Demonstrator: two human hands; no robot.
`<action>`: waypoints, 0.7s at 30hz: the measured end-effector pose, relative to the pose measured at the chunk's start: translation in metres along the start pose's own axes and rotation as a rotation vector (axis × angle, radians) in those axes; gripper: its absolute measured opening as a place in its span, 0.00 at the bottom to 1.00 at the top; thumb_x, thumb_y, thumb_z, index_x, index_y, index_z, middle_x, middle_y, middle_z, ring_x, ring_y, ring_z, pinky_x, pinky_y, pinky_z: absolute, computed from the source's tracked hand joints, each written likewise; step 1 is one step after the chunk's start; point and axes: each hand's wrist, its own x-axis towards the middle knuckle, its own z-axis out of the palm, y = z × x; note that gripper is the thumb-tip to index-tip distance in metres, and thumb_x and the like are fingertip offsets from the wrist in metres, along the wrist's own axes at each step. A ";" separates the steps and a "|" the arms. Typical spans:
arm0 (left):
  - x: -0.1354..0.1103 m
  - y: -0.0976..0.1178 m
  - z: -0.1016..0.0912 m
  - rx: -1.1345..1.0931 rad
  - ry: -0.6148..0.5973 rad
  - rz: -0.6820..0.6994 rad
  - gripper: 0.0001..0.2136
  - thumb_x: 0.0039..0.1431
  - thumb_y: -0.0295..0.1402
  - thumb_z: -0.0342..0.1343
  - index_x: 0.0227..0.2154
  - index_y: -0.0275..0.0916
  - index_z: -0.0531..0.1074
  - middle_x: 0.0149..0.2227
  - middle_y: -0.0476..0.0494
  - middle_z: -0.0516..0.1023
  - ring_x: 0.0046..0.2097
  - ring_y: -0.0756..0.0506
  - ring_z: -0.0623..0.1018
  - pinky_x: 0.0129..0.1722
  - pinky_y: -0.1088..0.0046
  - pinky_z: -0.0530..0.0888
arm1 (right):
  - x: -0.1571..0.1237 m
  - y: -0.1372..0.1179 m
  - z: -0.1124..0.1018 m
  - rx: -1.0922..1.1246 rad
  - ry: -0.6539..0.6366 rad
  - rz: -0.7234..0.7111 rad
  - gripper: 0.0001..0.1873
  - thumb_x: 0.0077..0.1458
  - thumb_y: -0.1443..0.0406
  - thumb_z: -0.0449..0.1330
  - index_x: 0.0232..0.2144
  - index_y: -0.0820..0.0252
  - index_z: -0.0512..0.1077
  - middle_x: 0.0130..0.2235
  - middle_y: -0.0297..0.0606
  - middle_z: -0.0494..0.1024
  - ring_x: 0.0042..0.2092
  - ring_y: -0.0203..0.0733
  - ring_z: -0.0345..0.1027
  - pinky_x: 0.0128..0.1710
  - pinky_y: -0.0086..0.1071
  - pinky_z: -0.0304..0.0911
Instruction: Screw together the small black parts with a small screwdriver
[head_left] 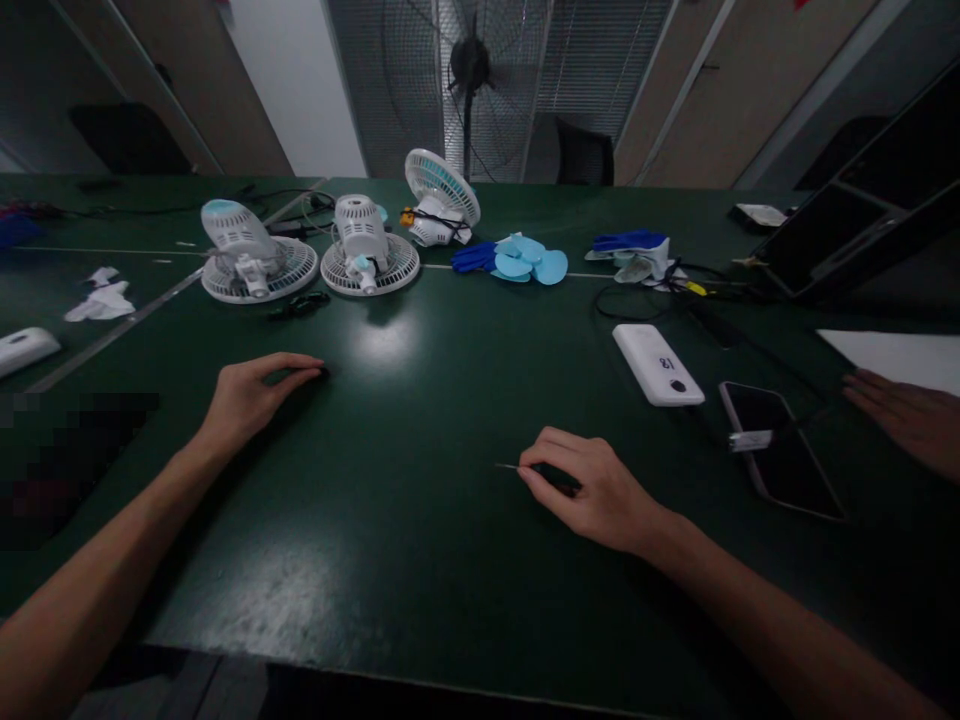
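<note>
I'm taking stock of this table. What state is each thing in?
Left hand: pinching a small dark thing.
Right hand: gripping a thin tool.
Left white fan: lying grille down.
Middle white fan: lying grille down.
Third white fan: tilted, grille raised.
Blue fan blade: detached.
White device: flat, marked side up.
Phone: flat, screen dark.
Standing fan: upright; spinning or not, unclear.

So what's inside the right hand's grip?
A slim tool, its thin end poking out beyond the right hand. The rest is mostly covered by that hand, so its shape can't be told.
</note>
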 end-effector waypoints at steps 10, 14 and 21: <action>0.004 0.000 -0.002 -0.254 -0.060 -0.136 0.28 0.53 0.55 0.66 0.48 0.37 0.80 0.53 0.44 0.81 0.57 0.40 0.78 0.65 0.58 0.68 | 0.000 0.000 0.001 -0.007 0.004 -0.004 0.08 0.68 0.65 0.58 0.42 0.60 0.77 0.38 0.38 0.77 0.34 0.37 0.70 0.32 0.31 0.63; 0.005 0.005 -0.003 -0.304 -0.081 -0.180 0.28 0.51 0.54 0.68 0.46 0.36 0.80 0.54 0.40 0.80 0.59 0.37 0.77 0.65 0.52 0.66 | -0.001 0.000 0.001 0.011 -0.004 0.000 0.07 0.68 0.66 0.58 0.43 0.60 0.77 0.39 0.38 0.77 0.35 0.37 0.71 0.33 0.31 0.64; -0.002 -0.002 -0.003 -0.141 -0.073 -0.029 0.24 0.61 0.51 0.61 0.50 0.38 0.79 0.56 0.43 0.79 0.58 0.40 0.78 0.65 0.57 0.68 | -0.001 -0.001 -0.001 0.019 -0.020 0.012 0.08 0.68 0.65 0.58 0.43 0.60 0.77 0.39 0.38 0.77 0.35 0.36 0.70 0.32 0.31 0.63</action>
